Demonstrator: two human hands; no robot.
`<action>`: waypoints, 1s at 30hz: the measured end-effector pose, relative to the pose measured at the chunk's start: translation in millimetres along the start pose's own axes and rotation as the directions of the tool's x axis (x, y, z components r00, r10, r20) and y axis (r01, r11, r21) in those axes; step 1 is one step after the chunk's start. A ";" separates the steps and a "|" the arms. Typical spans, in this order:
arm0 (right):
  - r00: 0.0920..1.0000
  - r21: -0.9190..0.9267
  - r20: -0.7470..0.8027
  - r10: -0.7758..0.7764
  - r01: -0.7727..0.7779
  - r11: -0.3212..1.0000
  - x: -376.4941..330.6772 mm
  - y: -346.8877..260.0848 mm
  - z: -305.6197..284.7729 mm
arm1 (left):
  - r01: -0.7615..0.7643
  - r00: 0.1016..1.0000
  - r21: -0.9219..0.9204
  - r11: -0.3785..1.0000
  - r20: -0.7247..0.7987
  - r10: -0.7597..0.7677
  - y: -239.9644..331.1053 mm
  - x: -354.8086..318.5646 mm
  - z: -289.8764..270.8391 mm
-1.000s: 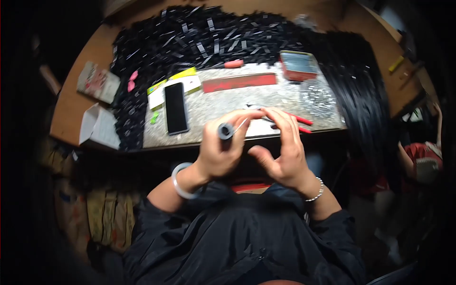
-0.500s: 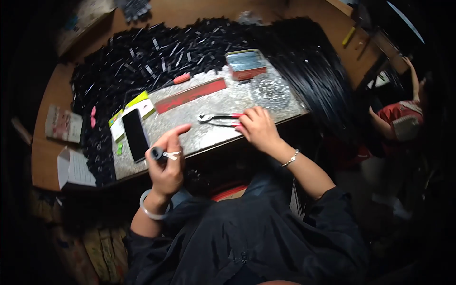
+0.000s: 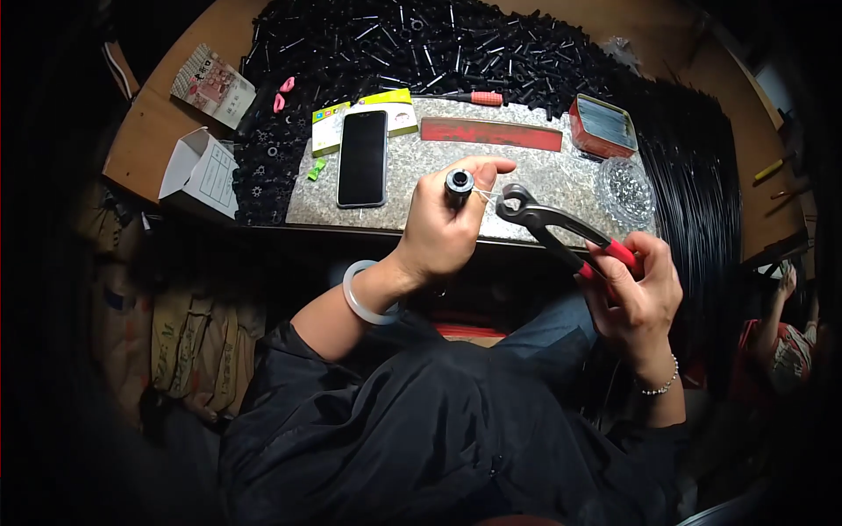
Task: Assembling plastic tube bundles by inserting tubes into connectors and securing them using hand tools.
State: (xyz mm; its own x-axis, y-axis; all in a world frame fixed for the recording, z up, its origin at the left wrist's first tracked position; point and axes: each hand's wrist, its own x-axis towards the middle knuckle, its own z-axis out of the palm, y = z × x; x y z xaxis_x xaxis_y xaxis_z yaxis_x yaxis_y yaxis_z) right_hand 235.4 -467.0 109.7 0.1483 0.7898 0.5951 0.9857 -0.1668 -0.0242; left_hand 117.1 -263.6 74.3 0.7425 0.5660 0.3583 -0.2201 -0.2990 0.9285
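My left hand (image 3: 438, 235) is wrapped round a short black cylindrical part (image 3: 459, 182) with a round, hollow-looking end facing up. Its index finger points out to the right. Thin pale wire-like ends (image 3: 481, 194) stick out beside the part by the thumb. A pair of pincers (image 3: 554, 216) with dark jaws and red handle grips is held in my right hand (image 3: 645, 302). The slightly parted jaws are close to the thin ends; I cannot tell whether they touch. Both hands are raised over the near edge of the speckled stone slab (image 3: 421, 195).
On the slab lie a black phone (image 3: 362, 162), a red bar (image 3: 491, 133), a red tin (image 3: 603, 130) and a clear dish of small shiny pieces (image 3: 624, 188). Black parts (image 3: 421, 53) heap up behind; long black strands (image 3: 702, 167) lie right. Another person (image 3: 776, 342) is at far right.
The pincers lay on the slab under my right hand; now that hand has lifted them to my left hand. The view has shifted, so the table sits further right.
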 end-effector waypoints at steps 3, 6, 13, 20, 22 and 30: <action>0.999 -0.127 -0.003 -0.050 0.050 0.991 6.1 -4.5 -7.9 | 0.004 1.000 -0.014 1.000 -0.019 -0.004 -4.2 1.6 0.1; 0.998 -0.201 0.004 -0.070 0.069 0.977 7.5 -7.0 -11.1 | 0.041 0.999 -0.005 0.999 -0.016 -0.041 0.3 1.2 0.6; 0.989 -0.241 0.045 -0.144 0.151 0.959 7.6 -9.9 -11.4 | -0.103 0.994 -0.003 0.995 -0.045 0.103 -13.6 2.1 4.1; 0.283 0.254 0.926 -0.251 -0.957 -0.144 -0.7 1.5 -10.7 | 0.011 0.997 -0.135 0.991 0.071 -0.001 -5.1 -8.1 6.1; 0.262 0.161 0.860 -0.438 -0.954 -0.255 -7.2 -3.4 0.1 | 0.054 0.994 -0.174 0.983 0.099 -0.037 -2.7 -7.1 7.6; 0.708 0.692 0.703 -0.061 -0.663 0.285 -24.4 4.6 -1.9 | 0.045 0.994 -0.113 0.993 0.100 -0.034 0.4 -10.5 6.8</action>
State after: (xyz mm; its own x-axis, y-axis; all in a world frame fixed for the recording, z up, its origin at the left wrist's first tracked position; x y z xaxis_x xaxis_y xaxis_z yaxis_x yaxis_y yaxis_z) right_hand 236.1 -488.2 96.6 0.1012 0.9847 -0.1421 0.2379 -0.1627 -0.9576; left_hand 113.5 -274.9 70.2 0.8089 0.4962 0.3154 -0.2568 -0.1843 0.9487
